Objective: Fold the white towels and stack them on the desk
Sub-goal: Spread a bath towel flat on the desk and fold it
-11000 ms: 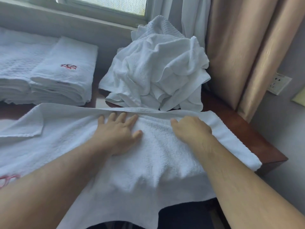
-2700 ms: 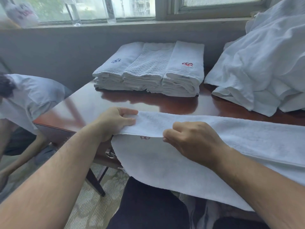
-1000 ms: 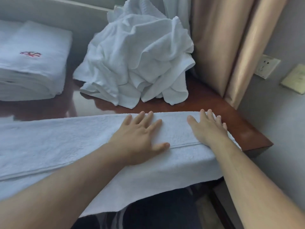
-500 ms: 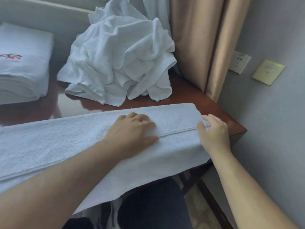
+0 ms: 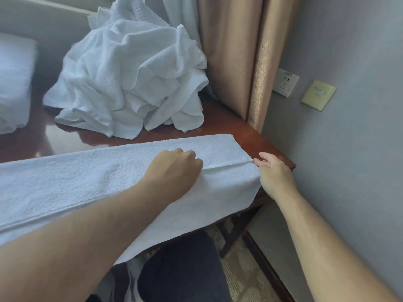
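White terry cloth covers most of the near side of the glossy reddish-brown wooden desk [image 5: 244, 129]: one long white towel [image 5: 87, 177] lies flat along the front edge, folded lengthwise, with its lower layer hanging over the edge toward the person's dark-trousered lap [image 5: 181, 271]. The left hand [image 5: 174, 168] rests knuckles-up on top of this towel, fingers curled under into a loose fist; whether any cloth is caught inside the curl cannot be told. The right hand [image 5: 274, 173] sits at the towel's right end, by the desk's corner, its fingertips [image 5: 258, 162] pinched together on the folded edge where the two layers meet.

Behind the flat towel, and apart from it across a strip of bare desk, stands one crumpled heap of unfolded white towels [image 5: 130, 83]; how many pieces it holds cannot be counted. At the far left edge, one stack of folded white towels [image 5: 13, 83] is partly cut off by the frame. Two tan curtain folds [image 5: 235, 57] hang down to the desk's back right corner, with a paler sheer curtain [image 5: 178, 12] just left of them behind the heap. On the grey wall [image 5: 349, 149] to the right are two plates: a white power socket [image 5: 284, 82] and, just beside it, a yellowish switch panel [image 5: 318, 98]. Dark wooden desk legs [image 5: 237, 229] and patterned carpet [image 5: 244, 277] show below the corner.
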Demonstrator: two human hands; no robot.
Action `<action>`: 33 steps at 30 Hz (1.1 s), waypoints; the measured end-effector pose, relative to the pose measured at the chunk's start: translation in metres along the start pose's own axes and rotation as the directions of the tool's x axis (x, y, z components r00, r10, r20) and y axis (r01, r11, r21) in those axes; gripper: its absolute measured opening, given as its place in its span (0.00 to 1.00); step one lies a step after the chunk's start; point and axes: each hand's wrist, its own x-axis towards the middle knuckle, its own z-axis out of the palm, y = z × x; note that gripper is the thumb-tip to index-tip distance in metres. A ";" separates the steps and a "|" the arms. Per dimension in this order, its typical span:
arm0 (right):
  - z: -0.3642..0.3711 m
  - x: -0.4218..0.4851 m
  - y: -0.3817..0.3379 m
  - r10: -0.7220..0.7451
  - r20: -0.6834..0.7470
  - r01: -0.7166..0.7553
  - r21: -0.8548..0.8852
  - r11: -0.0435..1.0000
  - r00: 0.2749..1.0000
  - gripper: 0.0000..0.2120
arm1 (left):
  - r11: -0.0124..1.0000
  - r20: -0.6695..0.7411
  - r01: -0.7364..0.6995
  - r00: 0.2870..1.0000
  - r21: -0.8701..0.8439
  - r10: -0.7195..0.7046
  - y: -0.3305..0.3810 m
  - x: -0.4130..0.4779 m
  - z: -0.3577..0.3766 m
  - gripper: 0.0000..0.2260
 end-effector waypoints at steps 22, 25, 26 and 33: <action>0.026 -0.028 0.024 0.173 -0.390 -0.032 0.343 0.939 0.905 0.07 | 0.934 0.071 -0.010 0.997 -0.356 0.038 0.007 -0.006 0.023 0.21; 0.034 -0.037 0.032 0.343 -0.155 -0.233 0.480 0.846 0.927 0.18 | 0.938 0.151 -0.048 0.983 -0.344 0.105 0.009 -0.008 0.028 0.29; 0.036 -0.040 0.036 0.346 -0.035 -0.287 0.484 0.827 0.938 0.23 | 0.936 0.157 -0.050 0.981 -0.349 0.111 0.008 -0.007 0.028 0.29; 0.041 -0.060 0.061 0.104 0.318 -0.225 0.373 0.900 0.942 0.20 | 0.913 0.029 -0.078 0.995 -0.401 0.097 0.006 -0.009 0.030 0.23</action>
